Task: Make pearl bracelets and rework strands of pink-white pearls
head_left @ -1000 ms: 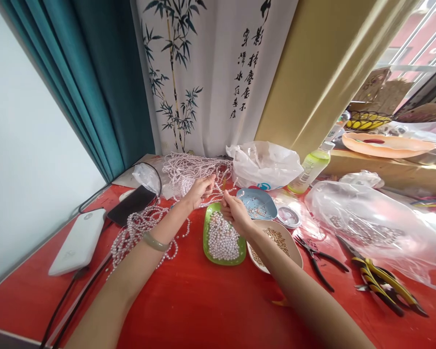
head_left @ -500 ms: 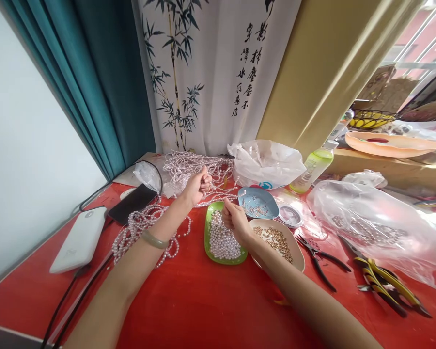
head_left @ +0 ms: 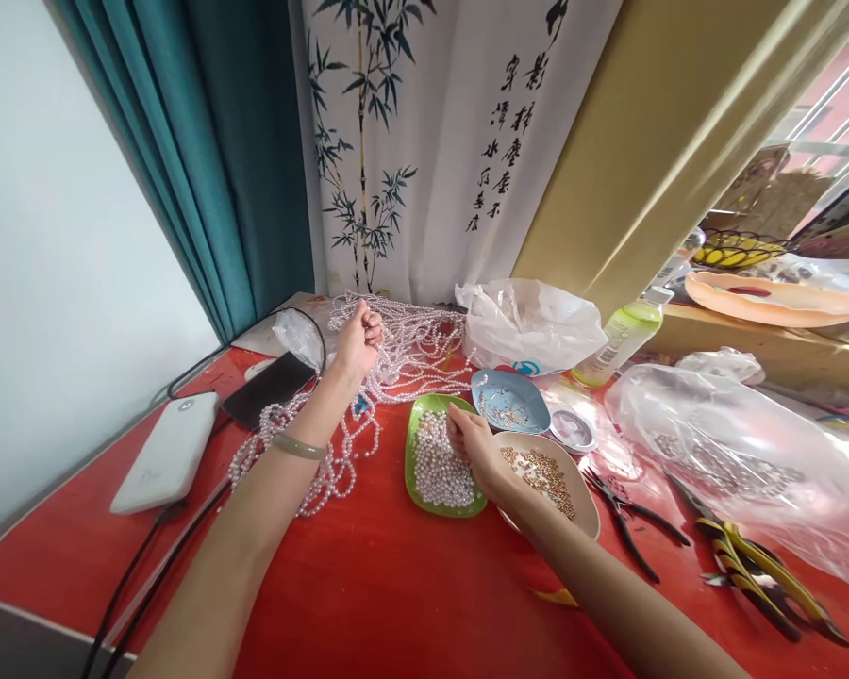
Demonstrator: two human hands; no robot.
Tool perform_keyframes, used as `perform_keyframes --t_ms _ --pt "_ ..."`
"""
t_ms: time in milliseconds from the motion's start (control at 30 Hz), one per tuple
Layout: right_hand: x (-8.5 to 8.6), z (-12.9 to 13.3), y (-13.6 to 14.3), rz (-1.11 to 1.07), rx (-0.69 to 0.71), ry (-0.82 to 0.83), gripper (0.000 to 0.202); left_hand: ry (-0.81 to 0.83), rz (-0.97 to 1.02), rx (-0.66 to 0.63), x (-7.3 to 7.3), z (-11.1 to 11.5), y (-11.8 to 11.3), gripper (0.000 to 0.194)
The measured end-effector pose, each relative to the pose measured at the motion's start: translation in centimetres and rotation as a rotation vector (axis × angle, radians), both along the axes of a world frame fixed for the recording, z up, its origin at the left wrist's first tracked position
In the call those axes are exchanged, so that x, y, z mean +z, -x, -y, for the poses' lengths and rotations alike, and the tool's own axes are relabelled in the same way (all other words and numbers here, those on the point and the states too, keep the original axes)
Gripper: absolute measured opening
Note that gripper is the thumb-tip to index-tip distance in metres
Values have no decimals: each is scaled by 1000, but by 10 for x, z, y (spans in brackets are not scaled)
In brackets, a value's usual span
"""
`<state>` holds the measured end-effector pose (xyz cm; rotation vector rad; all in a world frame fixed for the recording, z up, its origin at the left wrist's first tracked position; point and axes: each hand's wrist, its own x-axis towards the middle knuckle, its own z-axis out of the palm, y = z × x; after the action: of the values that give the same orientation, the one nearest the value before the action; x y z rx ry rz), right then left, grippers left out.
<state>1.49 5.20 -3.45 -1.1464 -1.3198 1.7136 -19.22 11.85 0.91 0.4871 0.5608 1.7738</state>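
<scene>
My left hand (head_left: 360,341) is raised over the far heap of pearl strands (head_left: 417,344), its fingers curled closed. Whatever it pinches is too fine to make out. Above the green tray (head_left: 411,471) of loose pearls (head_left: 442,462), my right hand (head_left: 475,449) is closed, thumb against the bent fingers; its contents are hidden too. Just right of that hand are a blue dish (head_left: 513,405) with small metal pieces and a cream dish (head_left: 586,500) with gold beads (head_left: 548,481). More pearl strands (head_left: 340,476) lie by my left forearm.
At right lie black-handled pliers (head_left: 626,523), yellow-black pliers (head_left: 757,566) and a plastic bag (head_left: 736,462). A white bag (head_left: 530,325) and a green bottle (head_left: 623,335) stand at the back. A white power bank (head_left: 166,453), a black phone (head_left: 269,391) and cables are at left.
My left hand has moved left and slightly up, away from my right hand, widening the gap between them. My right hand stays over the green tray, a little lower. The view has shifted slightly.
</scene>
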Motion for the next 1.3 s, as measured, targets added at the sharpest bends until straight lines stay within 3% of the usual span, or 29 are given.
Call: perform_keyframes --t_ms 233,433,533,733,900,1033,1233,1300 --pt "3 2 -6 49 8 -98 36 -39 81 106 8 4 15 37" --pt "4 -1 -11 33 56 -201 16 -76 65 -91 12 9 1 39" --pt "5 0 -20 61 89 -225 19 -109 7 -179 13 10 -5 40" --pt "10 -2 -32 29 142 -171 28 -144 -242 -342 13 14 -13 39" --pt "14 -9 -27 -118 101 -68 28 -185 -538 -413 11 21 -32 40" --pt "15 -10 -23 -86 112 14 25 -180 -759 -492 11 26 -45 43" --pt "22 -34 -26 215 -198 -327 13 -162 -869 -568 10 28 -48 45" --pt "28 -38 -23 256 -206 -414 12 -153 -879 -577 10 27 -48 45"
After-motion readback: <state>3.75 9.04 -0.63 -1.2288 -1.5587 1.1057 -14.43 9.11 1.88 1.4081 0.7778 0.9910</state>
